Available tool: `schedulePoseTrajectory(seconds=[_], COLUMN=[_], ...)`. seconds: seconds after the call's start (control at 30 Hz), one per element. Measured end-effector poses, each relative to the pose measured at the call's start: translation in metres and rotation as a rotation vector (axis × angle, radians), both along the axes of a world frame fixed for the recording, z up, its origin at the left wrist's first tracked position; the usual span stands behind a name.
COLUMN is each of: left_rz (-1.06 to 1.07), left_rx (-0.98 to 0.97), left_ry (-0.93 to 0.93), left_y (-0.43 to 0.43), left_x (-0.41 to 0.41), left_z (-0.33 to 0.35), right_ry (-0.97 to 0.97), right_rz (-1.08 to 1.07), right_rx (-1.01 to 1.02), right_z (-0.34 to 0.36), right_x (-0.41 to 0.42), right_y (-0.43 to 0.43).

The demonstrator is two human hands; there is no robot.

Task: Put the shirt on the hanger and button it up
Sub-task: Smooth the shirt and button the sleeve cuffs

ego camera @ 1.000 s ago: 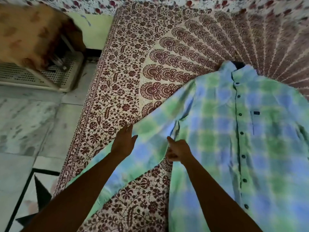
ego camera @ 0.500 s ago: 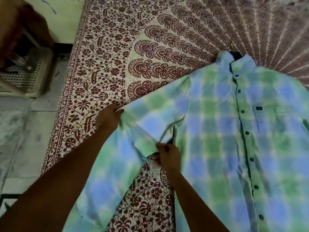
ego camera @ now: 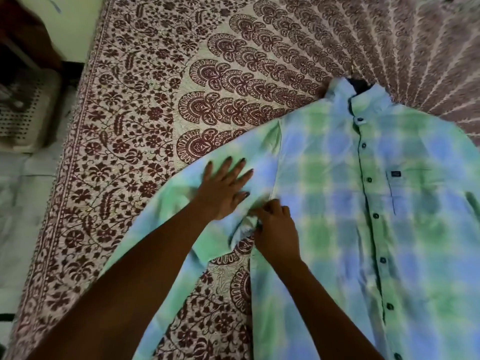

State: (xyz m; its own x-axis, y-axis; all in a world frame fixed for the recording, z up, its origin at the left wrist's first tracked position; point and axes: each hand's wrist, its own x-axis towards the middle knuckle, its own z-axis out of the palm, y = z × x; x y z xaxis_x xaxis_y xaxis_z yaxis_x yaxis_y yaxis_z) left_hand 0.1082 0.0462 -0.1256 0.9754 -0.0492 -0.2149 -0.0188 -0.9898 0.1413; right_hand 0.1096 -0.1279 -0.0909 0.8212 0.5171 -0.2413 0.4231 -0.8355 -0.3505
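Head view: shirt on maroon-printed bedspread, pale floor beside.

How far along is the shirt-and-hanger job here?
Looks done: the plaid shirt lies face up on the printed bedspread, its placket closed along the visible buttons. A dark piece at the collar may be the hanger; cannot confirm. In hand: the left hand presses the sleeve flat, the right hand pinches fabric at the underarm. Left: likely only smoothing.

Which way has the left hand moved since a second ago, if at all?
Yes. The left hand slid right across the sleeve toward the collar, now flat beside the right hand.
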Motion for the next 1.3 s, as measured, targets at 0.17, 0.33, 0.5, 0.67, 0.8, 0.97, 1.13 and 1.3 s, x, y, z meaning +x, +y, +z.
schedulePoseTrajectory(seconds=[0.17,0.33,0.5,0.67,0.8,0.97,1.13,1.3], left_rz=[0.006,0.152,0.612,0.901,0.946,0.99,1.076,0.823], left_rx=[0.022,-0.14,-0.292,-0.248,-0.343,-0.591,-0.713,-0.731], left_ry=[0.031,-0.018,-0.265,-0.076,0.249,0.187,-0.07,0.226], left_y=[0.006,0.01,0.052,0.071,0.079,0.08,0.09,0.118], left_x=[-0.002,-0.009,-0.087,-0.202,-0.26,-0.296,-0.308,-0.32], left_z=[-0.008,0.011,0.022,0.029,0.036,0.043,0.051,0.047], right_ry=[-0.129,-0.356,-0.226,-0.075,-0.14,0.699,0.785,0.627], right_rz=[0.007,0.11,0.304,0.009,-0.005,-0.97,-1.081,-1.082], right_rx=[0.045,-0.01,0.044,-0.135,0.145,0.62,0.756,0.882], right_z=[-0.01,0.001,-0.004,0.008,0.015,0.019,0.015,0.024], right_x=[0.005,0.008,-0.015,-0.017,-0.05,-0.103,-0.126,-0.107], right_y=[-0.025,-0.013,-0.005,0.01,0.024,0.046,0.061,0.08])
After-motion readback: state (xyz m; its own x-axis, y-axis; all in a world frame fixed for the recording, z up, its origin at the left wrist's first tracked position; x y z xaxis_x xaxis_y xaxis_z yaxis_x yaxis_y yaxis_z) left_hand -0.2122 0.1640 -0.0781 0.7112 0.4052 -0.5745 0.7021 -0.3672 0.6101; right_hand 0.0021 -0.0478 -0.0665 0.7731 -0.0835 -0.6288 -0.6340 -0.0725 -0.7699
